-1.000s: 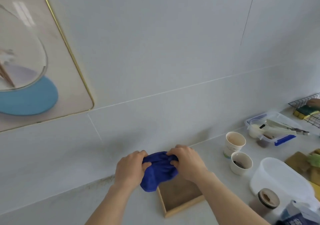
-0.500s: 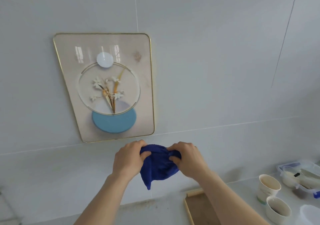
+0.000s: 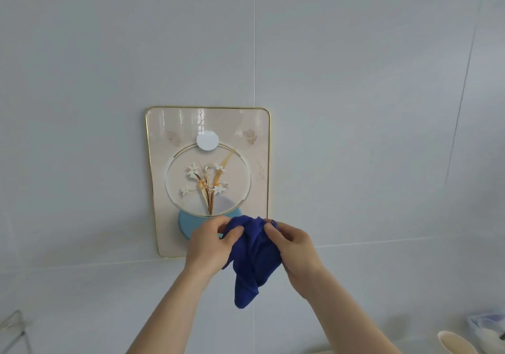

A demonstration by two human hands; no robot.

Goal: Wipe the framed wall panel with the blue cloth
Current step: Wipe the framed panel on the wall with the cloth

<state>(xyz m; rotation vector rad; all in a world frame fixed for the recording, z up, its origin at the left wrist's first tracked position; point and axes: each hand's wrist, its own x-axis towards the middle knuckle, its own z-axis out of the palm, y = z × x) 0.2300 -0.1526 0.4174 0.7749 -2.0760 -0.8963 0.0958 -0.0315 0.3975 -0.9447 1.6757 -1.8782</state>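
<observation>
The framed wall panel (image 3: 208,162) hangs on the grey tiled wall, gold-rimmed, with a flower picture, a white disc and a light blue base. Both hands hold the dark blue cloth (image 3: 252,258) bunched in front of the panel's lower right corner. My left hand (image 3: 209,244) pinches the cloth's upper left part. My right hand (image 3: 293,247) grips its upper right part. The cloth's loose end hangs down below the hands. The hands and cloth hide the panel's bottom right corner.
A paper cup (image 3: 455,342) peeks in at the bottom right, with a clear plastic container (image 3: 489,323) beside it. A metal rack edge (image 3: 13,329) shows at the bottom left. Tile seams cross the wall.
The view has swung up from the counter to the wall. Both hands have risen with the cloth, from over a wooden tray up to the panel's lower edge.
</observation>
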